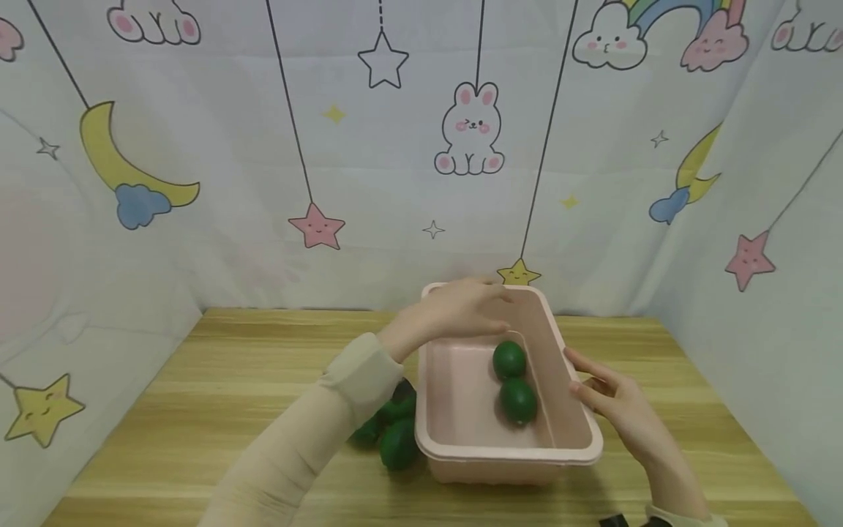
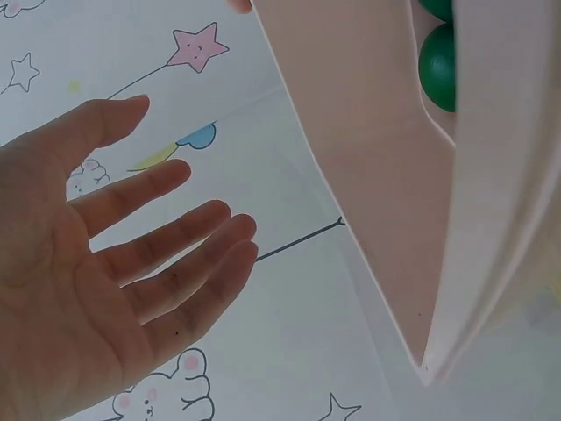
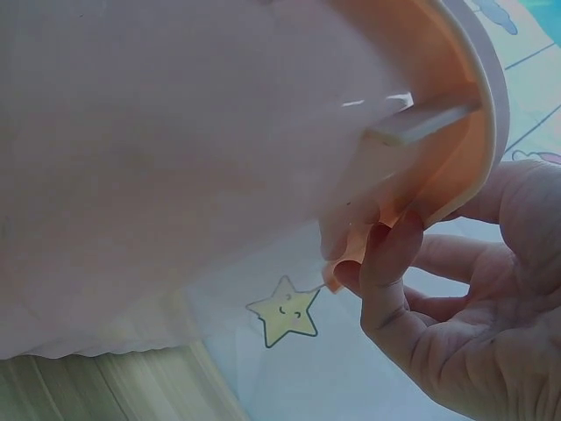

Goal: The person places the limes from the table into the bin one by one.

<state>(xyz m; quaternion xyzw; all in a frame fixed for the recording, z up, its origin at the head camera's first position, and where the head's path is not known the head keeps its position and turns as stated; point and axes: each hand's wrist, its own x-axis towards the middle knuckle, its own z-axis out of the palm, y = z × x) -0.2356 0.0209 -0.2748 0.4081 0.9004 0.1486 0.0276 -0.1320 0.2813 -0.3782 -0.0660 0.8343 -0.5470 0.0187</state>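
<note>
A pink plastic bin [image 1: 510, 454] stands on the wooden table with two dark green oval fruits [image 1: 518, 401] lying against its right side. My left hand [image 1: 464, 307] hovers over the bin's far end with fingers extended, holding nothing; in the left wrist view the palm of the left hand [image 2: 149, 254] shows beside the bin's wall [image 2: 351, 114]. At the bin's right rim, my right hand [image 1: 615, 399] grips the edge. Seen from the right wrist, the fingers [image 3: 394, 250] curl under the rim of the bin [image 3: 491, 105].
Several more green fruits [image 1: 399, 444] lie on the table just left of the bin, partly hidden by my left sleeve [image 1: 309, 432]. The wooden table [image 1: 250, 366] ends at a white patterned curtain [image 1: 395, 161] behind and at both sides.
</note>
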